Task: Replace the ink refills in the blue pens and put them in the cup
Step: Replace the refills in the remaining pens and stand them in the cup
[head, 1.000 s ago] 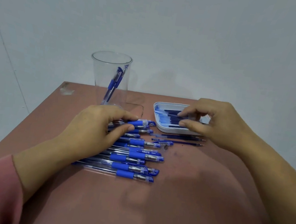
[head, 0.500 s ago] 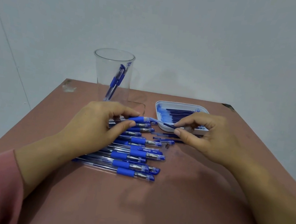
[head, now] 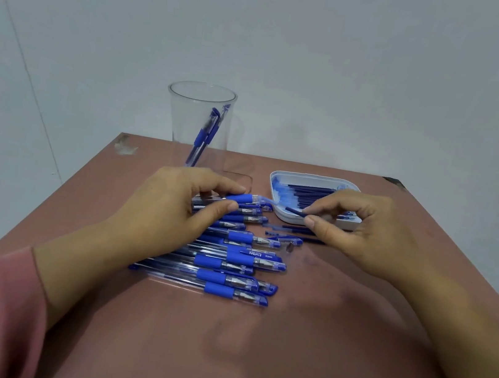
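My left hand pinches a blue pen above the pile, its barrel hidden under my palm. My right hand pinches a dark refill at the tray's near rim, far end concealed in the grip.

The left grip pinches a blue pen above the row of pens on the brown desk. The right grip pinches a dark refill at the white tray of refills. Behind, a clear cup holds two pens.
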Available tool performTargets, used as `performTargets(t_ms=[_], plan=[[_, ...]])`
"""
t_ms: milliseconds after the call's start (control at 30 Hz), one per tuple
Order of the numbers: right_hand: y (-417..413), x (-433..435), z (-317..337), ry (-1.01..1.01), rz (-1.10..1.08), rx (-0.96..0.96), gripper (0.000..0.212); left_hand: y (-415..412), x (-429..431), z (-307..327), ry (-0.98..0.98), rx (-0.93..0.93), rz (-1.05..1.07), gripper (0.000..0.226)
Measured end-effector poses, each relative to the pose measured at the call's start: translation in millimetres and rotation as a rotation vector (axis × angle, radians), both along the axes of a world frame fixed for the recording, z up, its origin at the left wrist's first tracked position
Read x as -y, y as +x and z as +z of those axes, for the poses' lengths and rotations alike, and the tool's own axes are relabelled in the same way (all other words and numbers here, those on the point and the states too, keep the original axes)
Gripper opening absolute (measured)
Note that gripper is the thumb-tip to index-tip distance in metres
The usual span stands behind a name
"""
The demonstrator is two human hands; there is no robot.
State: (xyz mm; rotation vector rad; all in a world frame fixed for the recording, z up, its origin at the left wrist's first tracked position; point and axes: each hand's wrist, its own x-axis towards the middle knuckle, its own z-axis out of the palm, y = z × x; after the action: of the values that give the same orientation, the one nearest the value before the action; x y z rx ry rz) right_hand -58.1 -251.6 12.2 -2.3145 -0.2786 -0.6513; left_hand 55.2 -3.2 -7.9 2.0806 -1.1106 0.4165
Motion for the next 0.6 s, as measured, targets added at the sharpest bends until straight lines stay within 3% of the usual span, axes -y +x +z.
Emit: performTargets(t_ms=[300, 600], plan=[[0.9, 1.6, 0.0, -0.039, 0.04, -0.093, 0.008, 2.8, -3.7, 3.6, 0.094, 0.092, -0.027, 0.024], [10.8, -14.7, -13.6, -0.161, 0.062, 0.007, 0.019, -3.5, 0.2, 0.5, 0.137, 0.153, -0.124, 0.033]])
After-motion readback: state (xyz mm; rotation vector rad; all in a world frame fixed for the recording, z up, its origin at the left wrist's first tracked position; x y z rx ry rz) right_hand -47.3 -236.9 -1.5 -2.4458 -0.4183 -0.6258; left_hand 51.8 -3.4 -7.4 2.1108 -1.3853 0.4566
